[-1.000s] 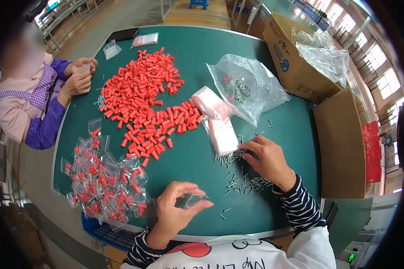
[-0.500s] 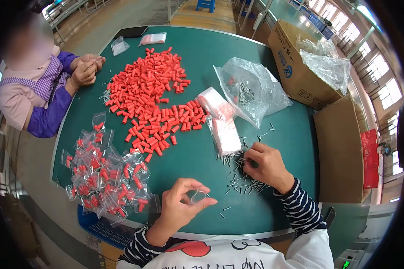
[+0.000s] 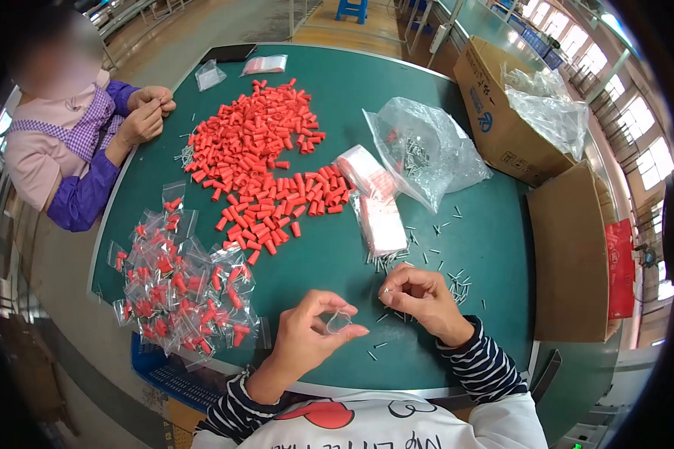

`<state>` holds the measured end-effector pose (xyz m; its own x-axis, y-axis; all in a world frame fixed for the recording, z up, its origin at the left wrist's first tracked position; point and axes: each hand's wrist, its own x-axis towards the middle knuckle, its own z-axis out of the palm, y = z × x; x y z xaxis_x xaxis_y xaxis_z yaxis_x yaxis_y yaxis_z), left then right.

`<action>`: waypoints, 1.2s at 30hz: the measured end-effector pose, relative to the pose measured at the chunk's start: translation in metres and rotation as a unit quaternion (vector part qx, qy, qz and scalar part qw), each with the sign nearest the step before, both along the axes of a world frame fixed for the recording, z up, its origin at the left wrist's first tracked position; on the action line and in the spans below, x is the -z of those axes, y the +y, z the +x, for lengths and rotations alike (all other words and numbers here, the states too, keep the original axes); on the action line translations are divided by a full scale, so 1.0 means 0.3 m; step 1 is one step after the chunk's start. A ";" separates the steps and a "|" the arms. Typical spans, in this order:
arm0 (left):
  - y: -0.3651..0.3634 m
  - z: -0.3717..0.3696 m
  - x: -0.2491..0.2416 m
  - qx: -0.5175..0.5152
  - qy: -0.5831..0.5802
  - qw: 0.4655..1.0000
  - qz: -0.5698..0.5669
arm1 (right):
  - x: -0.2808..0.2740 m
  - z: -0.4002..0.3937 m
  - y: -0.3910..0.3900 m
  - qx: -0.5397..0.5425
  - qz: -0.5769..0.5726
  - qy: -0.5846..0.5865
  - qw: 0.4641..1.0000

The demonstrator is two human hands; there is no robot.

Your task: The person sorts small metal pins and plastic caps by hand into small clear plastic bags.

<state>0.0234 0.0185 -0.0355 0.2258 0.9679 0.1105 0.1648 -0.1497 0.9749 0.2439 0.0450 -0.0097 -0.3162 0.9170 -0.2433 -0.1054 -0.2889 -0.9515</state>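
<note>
My left hand (image 3: 303,340) holds a small clear zip bag (image 3: 339,322) between thumb and fingers, its mouth spread. To its right, my right hand (image 3: 424,303) is pinched closed on a small silver screw (image 3: 386,292), mostly hidden by the fingertips. Loose screws (image 3: 460,287) lie scattered on the green table under and around this hand. Just beyond are stacked flat zip bags (image 3: 383,226) with red print. A large heap of red tapered plastic caps (image 3: 258,135) spreads across the middle. Filled bags (image 3: 180,292) of red caps and screws are piled at the left.
A big clear bag (image 3: 445,161) with screws inside lies at the back right. Cardboard boxes (image 3: 569,258) line the right edge. Across the left side, a person in purple sleeves (image 3: 90,198) has both hands together. A blue basket (image 3: 176,385) sits below the front edge.
My right hand has lifted from the loose screws and moved left toward the bag, fingers pinched. My left hand keeps the bag in nearly the same place.
</note>
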 end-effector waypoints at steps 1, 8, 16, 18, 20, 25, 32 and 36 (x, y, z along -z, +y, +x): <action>0.000 0.001 0.000 -0.002 -0.002 1.000 0.001 | -0.010 -0.019 -0.003 -0.003 0.009 0.013 1.000; 0.000 0.002 -0.003 -0.018 0.003 1.000 0.024 | -0.029 -0.111 -0.019 -0.034 0.202 -0.045 0.978; -0.005 -0.014 0.038 -0.027 -0.026 0.998 0.040 | -0.089 -0.130 -0.001 -0.058 0.306 -0.140 0.940; 0.000 -0.016 0.004 -0.021 -0.027 0.999 0.038 | -0.103 -0.120 0.030 -0.042 0.321 -0.179 0.929; 0.005 -0.025 -0.010 -0.027 -0.002 0.998 0.059 | -0.120 -0.116 0.093 -0.023 0.341 -0.248 0.906; 0.024 -0.054 -0.033 -0.059 0.030 0.993 0.098 | -0.019 -0.165 0.305 -0.009 0.477 -0.385 0.790; 0.036 -0.084 -0.013 -0.086 0.010 0.993 0.075 | 0.048 -0.218 0.428 -0.121 0.498 -0.501 0.697; 0.042 -0.080 -0.008 -0.088 -0.013 0.994 0.062 | 0.040 -0.218 0.406 -0.130 0.467 -0.524 0.700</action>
